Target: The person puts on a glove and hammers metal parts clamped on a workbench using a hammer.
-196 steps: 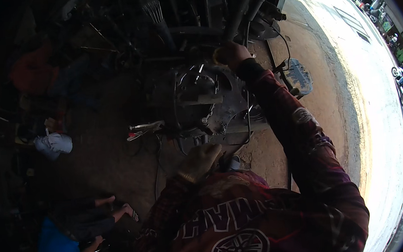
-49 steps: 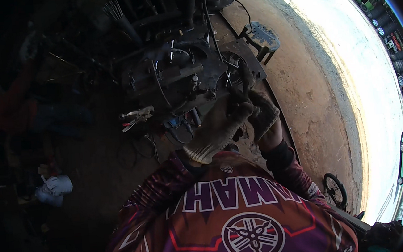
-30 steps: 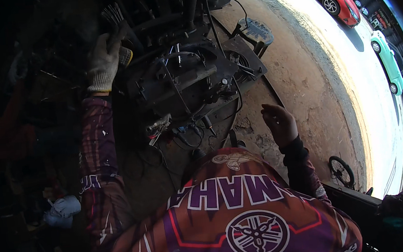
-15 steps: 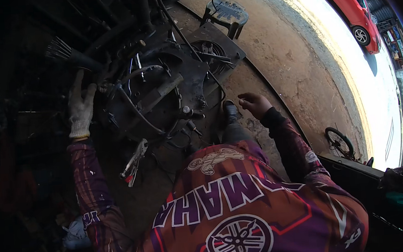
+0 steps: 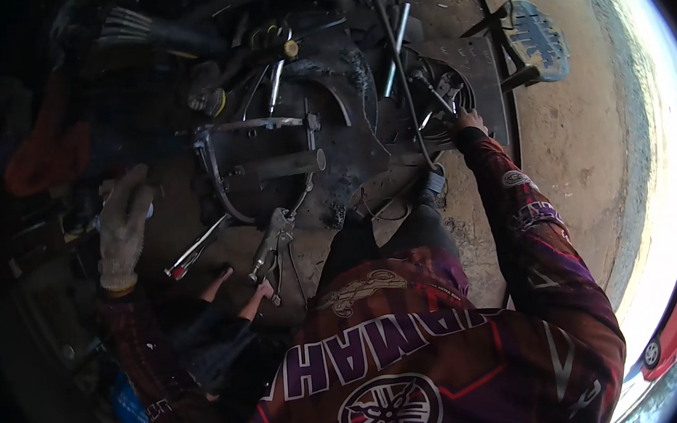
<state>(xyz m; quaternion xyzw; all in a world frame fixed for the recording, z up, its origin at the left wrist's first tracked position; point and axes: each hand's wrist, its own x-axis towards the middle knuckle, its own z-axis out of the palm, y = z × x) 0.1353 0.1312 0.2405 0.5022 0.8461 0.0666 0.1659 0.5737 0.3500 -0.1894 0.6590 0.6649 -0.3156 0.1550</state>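
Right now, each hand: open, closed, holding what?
Left hand: gloved, looks open; nothing clearly held.
Right hand: bare, down at the metal tools; grip cannot be told.

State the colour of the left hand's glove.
The glove is greyish off-white with a yellowish cuff edge; head view.

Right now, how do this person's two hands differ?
The left hand wears a pale knitted glove; the right hand is bare.
The left hand has its fingers extended, off to the person's left; the right hand reaches forward to the metal parts on the right, though whether it grips one is unclear.
Both come out of dark reddish, patterned sleeves.
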